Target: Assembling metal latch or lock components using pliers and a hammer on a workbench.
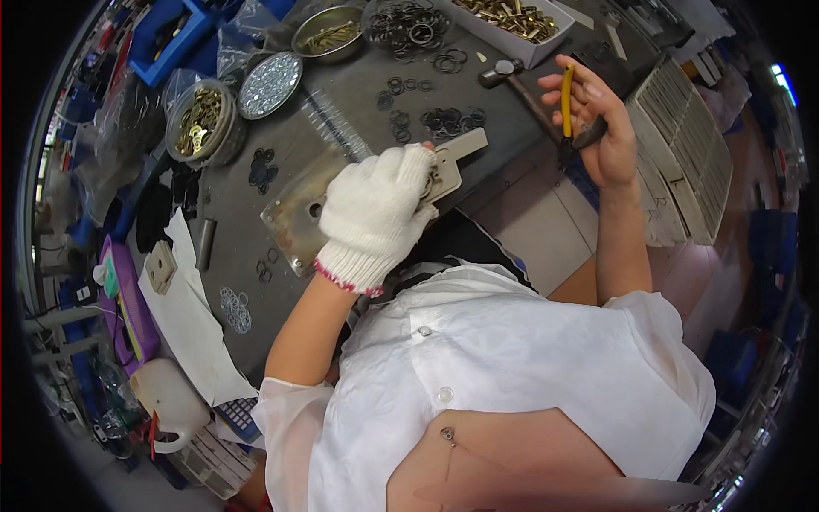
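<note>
Here, the right hand (607, 124) holds pliers (566, 101) near the table edge (512, 162).

Even, moderate indoor light; white shirt (520, 350) reads brightest. Bright strip (781, 84) glares at upper right. Heavy fisheye bend, black corners, rim soft, bottom edge smeared.

From where I stand, I see the left hand (373, 210) wearing a white glove (354, 266), its back facing up and its fingers bent into a grip. The left arm (309, 328) slants forward and in toward the middle. The right hand (616, 145) is bare, reaching farther forward, palm turned in, fingers loosely curled. The right arm (623, 235) points nearly straight ahead.
</note>
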`<control>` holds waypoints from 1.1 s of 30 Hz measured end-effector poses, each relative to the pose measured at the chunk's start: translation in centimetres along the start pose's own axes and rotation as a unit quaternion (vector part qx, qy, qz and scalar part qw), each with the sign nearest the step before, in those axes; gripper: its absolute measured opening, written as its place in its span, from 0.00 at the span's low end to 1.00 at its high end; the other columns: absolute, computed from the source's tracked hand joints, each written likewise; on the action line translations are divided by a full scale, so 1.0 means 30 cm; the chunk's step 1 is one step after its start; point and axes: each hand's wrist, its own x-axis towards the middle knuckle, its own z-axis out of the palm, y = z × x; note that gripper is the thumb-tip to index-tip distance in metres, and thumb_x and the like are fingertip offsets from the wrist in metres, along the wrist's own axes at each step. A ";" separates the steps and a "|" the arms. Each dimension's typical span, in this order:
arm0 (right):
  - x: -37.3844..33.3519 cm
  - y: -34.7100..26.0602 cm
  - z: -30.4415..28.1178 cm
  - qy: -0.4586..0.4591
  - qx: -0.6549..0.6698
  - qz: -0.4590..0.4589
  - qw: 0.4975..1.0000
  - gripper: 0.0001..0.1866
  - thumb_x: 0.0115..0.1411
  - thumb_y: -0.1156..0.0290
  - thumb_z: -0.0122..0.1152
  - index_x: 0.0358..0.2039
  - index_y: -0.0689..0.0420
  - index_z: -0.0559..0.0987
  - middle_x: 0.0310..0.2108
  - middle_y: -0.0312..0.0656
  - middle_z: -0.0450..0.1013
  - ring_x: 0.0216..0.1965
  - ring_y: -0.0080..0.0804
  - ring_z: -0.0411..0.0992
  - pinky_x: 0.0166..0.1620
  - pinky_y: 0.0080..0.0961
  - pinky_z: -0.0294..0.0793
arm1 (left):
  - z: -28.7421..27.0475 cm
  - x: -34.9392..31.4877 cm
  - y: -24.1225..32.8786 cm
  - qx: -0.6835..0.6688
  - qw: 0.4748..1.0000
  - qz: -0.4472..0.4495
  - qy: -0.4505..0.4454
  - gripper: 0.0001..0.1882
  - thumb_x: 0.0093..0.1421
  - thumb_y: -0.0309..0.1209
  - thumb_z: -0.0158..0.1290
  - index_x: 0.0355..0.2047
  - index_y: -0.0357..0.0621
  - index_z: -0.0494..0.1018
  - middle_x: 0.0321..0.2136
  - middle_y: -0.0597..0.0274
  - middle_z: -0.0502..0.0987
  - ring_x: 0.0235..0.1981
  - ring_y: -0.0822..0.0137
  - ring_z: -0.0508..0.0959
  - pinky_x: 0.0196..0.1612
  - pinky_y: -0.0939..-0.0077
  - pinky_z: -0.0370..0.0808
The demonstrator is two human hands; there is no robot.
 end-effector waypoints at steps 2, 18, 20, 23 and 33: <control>-0.020 0.000 -0.006 0.028 -0.024 0.002 0.999 0.30 0.66 0.58 0.42 0.60 0.68 0.66 0.47 0.50 0.73 0.44 0.33 0.72 0.45 0.27 0.70 | 0.029 0.025 0.029 0.063 0.997 0.035 -0.026 0.30 0.39 0.32 0.68 0.45 0.46 0.70 0.37 0.61 0.77 0.36 0.59 0.79 0.37 0.64 0.75; -0.053 0.081 0.126 -0.241 0.314 -0.093 0.914 0.38 0.61 0.47 0.42 0.65 0.62 0.63 0.44 0.46 0.68 0.38 0.31 0.65 0.42 0.28 0.65 | 0.005 0.079 0.103 0.023 0.979 0.045 -0.198 0.31 0.42 0.34 0.64 0.49 0.50 0.70 0.35 0.59 0.74 0.32 0.52 0.79 0.33 0.60 0.77; -0.055 0.111 0.135 -0.243 0.311 -0.090 0.914 0.38 0.61 0.48 0.42 0.65 0.62 0.63 0.44 0.46 0.68 0.38 0.31 0.65 0.42 0.28 0.65 | 0.014 0.070 0.091 0.001 0.979 0.023 -0.203 0.32 0.41 0.34 0.64 0.49 0.49 0.70 0.35 0.59 0.74 0.33 0.51 0.79 0.34 0.60 0.77; -0.068 0.140 0.182 -0.189 0.360 -0.081 0.910 0.33 0.59 0.56 0.43 0.57 0.69 0.69 0.40 0.49 0.73 0.38 0.34 0.72 0.43 0.28 0.72 | 0.041 0.068 0.066 -0.046 0.978 -0.011 -0.201 0.32 0.38 0.33 0.65 0.48 0.47 0.71 0.36 0.57 0.76 0.36 0.50 0.79 0.37 0.61 0.77; -0.086 0.133 0.256 -0.197 0.110 -0.136 0.965 0.22 0.61 0.70 0.39 0.47 0.69 0.76 0.36 0.55 0.73 0.38 0.43 0.72 0.46 0.40 0.73 | 0.079 0.081 -0.044 -0.281 0.937 -0.090 -0.186 0.29 0.38 0.34 0.65 0.44 0.44 0.74 0.36 0.52 0.77 0.38 0.50 0.79 0.43 0.65 0.76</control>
